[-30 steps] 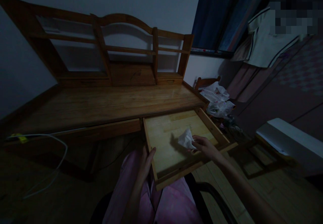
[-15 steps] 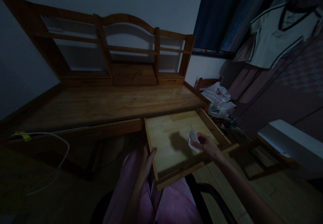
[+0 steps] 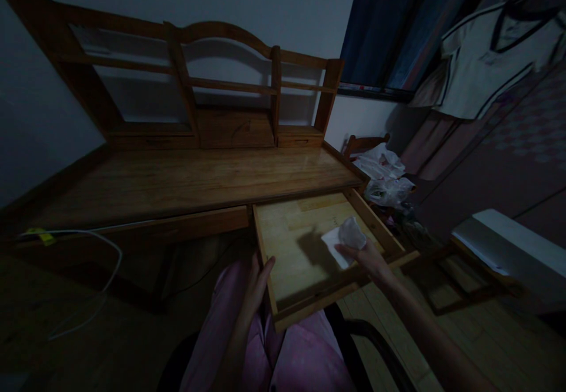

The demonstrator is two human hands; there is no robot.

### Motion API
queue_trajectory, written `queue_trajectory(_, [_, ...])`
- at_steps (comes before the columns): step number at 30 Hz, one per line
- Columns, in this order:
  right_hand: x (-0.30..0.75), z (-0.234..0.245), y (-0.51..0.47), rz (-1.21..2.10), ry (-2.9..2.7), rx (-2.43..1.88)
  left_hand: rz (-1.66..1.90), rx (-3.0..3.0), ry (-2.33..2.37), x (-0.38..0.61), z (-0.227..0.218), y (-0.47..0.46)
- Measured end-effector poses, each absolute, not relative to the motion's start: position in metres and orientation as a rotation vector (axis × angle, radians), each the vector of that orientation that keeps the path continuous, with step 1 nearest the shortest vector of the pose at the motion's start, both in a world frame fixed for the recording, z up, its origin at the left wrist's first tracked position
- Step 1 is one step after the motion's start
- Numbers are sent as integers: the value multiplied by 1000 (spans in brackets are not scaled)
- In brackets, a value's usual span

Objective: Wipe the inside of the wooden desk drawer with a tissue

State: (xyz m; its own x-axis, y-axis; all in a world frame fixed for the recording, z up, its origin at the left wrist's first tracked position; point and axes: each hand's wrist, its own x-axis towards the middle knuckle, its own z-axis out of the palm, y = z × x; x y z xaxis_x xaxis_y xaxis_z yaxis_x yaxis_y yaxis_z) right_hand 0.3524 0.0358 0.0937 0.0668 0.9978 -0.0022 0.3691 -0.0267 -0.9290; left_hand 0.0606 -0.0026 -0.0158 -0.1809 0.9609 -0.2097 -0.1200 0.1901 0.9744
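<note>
Nearest us, we see the left hand (image 3: 259, 281) clasping the left wall of the open drawer (image 3: 287, 250), which has pale, smooth planks in a darker frame. The right hand (image 3: 366, 257) pinches a crumpled white tissue (image 3: 347, 237) against the drawer floor near its right wall. Its fingertips are lost in the gloom. Beyond lies the glossy wooden desk (image 3: 186, 180).

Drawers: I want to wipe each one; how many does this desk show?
4: the open drawer under the right hand and its tissue, a shut drawer left of it, two small drawers under the shelves. Others may be hidden.
</note>
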Motion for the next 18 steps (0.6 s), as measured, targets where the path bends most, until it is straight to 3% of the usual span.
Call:
queue_trajectory(6, [363,95,44,703,-1617,-1581,1204,866,1391,60,-13,-5])
queue_trajectory(13, [413,101,54,-203,-2139,-2124,1217,837,1397,61,-10,-8])
queue_trajectory(15, [422,96,55,-105,-2248,-2263,1233,843,1390,61,-12,-6])
queue_trajectory(18, [425,82,53,322,-2341,-2343,1268,873,1331,61,-14,-5])
